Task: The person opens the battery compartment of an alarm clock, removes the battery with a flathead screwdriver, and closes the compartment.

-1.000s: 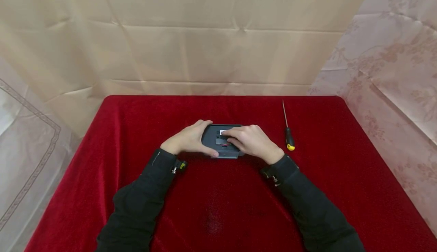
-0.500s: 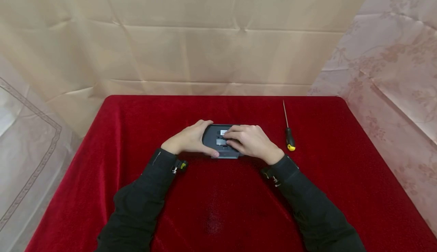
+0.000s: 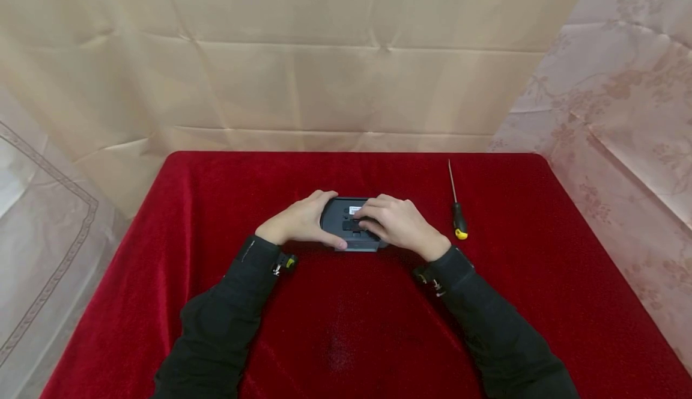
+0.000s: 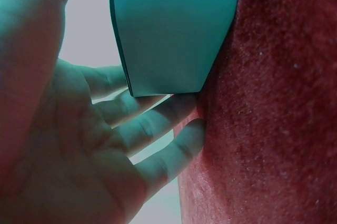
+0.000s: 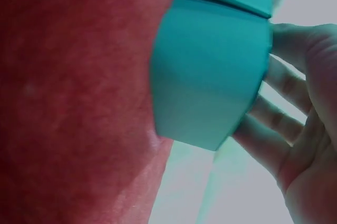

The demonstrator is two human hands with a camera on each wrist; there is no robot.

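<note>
Red velvet cloth [image 3: 346,327] covered the table, and near its middle lay a dark grey, rounded plastic device [image 3: 346,223], underside up, with a small white label and dark slots showing on its top face. The left hand [image 3: 300,222] cupped the device's left end, its fingers curled round the far edge and its thumb lying along the near edge, so that its grip was closed round that end. In the left wrist view the fingers [image 4: 152,124] of the left hand ran under the device's smooth shell [image 4: 174,29], where it met the cloth [image 4: 274,103]. The right hand [image 3: 402,225] lay over the right half of the device, its fingertips bent down onto the middle of the top face, beside the white label; the thumb was hidden, so whether this grip pinched a part there or only pressed on it could not be told. In the right wrist view the right hand's fingers [image 5: 274,124] reached behind the device's curved shell [image 5: 210,77], which stood against the cloth [image 5: 73,103]. Both arms wore black sleeves [image 3: 227,321]. To the right of the hands, apart from them, a slim screwdriver with a black and yellow handle [image 3: 456,210] lay on the cloth, its thin shaft pointing to the far edge.
</note>
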